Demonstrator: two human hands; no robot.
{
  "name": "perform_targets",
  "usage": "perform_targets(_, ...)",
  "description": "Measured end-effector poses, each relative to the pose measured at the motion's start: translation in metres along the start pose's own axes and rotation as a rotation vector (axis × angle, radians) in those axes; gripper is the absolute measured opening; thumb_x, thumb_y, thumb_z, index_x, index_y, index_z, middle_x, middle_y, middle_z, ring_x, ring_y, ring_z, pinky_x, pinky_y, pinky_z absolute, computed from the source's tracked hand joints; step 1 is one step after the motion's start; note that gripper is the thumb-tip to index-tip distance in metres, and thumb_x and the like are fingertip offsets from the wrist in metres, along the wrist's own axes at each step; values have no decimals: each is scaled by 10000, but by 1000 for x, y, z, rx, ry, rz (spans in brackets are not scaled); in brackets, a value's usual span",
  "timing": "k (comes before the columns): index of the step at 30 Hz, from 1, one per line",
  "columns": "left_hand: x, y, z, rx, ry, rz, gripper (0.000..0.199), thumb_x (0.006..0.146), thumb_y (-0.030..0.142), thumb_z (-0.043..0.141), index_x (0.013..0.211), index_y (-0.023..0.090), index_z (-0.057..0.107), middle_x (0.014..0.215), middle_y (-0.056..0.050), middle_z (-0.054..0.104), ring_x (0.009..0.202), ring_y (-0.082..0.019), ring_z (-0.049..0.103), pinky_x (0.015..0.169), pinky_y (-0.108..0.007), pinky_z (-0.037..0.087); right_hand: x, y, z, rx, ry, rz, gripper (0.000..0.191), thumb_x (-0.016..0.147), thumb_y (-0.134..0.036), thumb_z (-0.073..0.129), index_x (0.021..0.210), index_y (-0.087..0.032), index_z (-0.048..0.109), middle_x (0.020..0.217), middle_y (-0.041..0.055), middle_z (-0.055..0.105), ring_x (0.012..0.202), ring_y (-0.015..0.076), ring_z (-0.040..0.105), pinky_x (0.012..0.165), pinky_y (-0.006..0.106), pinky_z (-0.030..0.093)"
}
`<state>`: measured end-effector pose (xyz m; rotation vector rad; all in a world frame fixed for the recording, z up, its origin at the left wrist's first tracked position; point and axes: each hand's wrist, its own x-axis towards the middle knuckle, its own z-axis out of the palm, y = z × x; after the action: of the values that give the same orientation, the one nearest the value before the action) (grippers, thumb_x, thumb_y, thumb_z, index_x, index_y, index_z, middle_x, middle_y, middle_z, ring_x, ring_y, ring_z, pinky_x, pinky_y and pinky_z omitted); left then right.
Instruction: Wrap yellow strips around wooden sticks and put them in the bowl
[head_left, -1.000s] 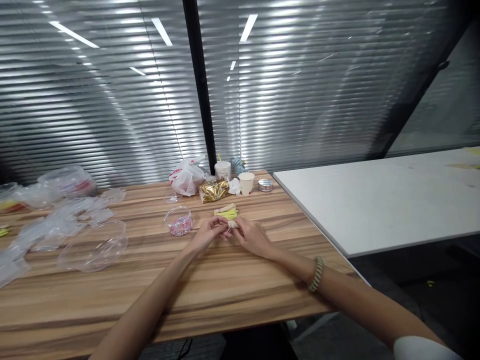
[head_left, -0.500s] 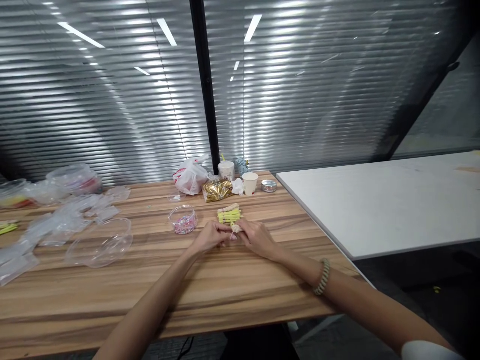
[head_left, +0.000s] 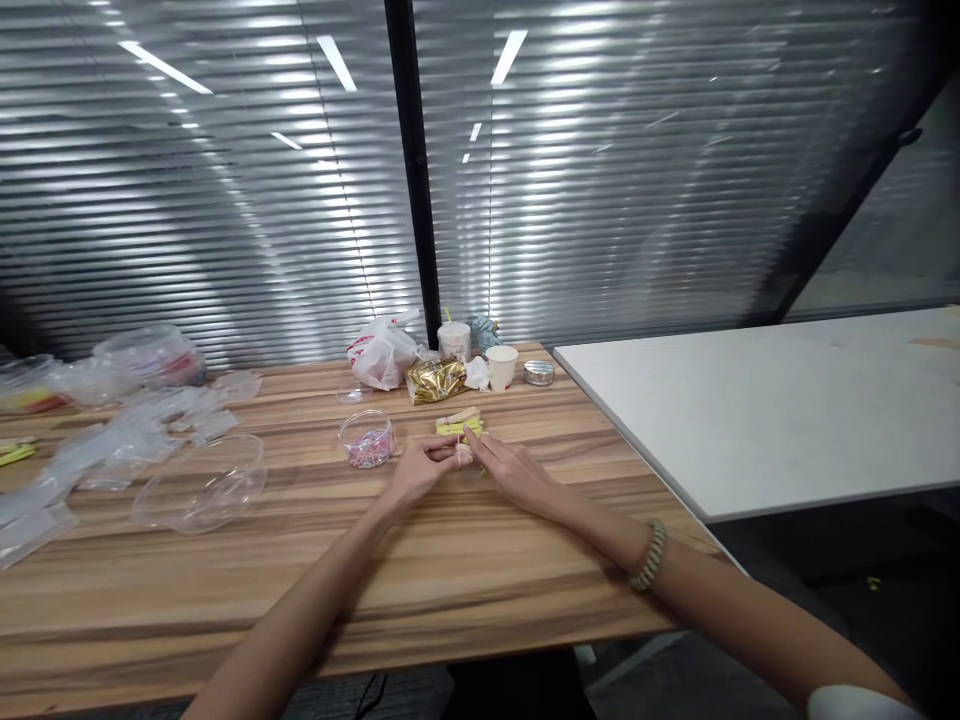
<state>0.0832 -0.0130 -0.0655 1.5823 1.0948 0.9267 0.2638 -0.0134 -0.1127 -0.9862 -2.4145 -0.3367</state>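
Near the middle of the wooden table, my left hand has its fingers closed on a small pale bundle with a thin pink band on it. My right hand meets it from the right, its index finger reaching over the bundle; the other fingers are bent, and what they grip is too small to tell. Just beyond my fingertips lies a pile of yellow-green and cream strips, partly hidden by my hands. A round clear tub of small pink and purple bands stands left of my left hand.
At the back are a white plastic bag, a gold packet, two cups and a silver tin. Clear plastic containers and sheets cover the left side. A white table adjoins at the right.
My fingers have shifted slightly around the bundle. The left fingertips now pinch higher, and the right index finger has extended toward the strips.
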Motion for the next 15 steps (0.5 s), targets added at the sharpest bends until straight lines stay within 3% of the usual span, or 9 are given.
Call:
perform_targets(4,0,-8,2,59,-75,15,459,582,336,711,969,92,670,882,-104,686,807,-221,625,705,-279,485,0,-1,0,-11,40,-70,576,840,-90,277,1392,-126,113,1078,120,540,975,163,535,774,285,504)
perform_targets(9,-1,-12,6,89,-69,-31,373,563,321,727,852,87,699,656,-46,667,623,-160,581,584,-232,441,-1,0,4,24,45,-75,541,862,-131,276,1385,-140,140,995,105,554,911,150,543,735,271,505)
perform_targets(15,-4,-10,19,-247,-96,-151,402,607,436,700,831,103,685,840,-86,672,827,-182,592,759,-286,464,-2,5,5,114,53,22,434,849,-140,347,1283,-137,331,1003,106,525,900,146,539,753,272,503)
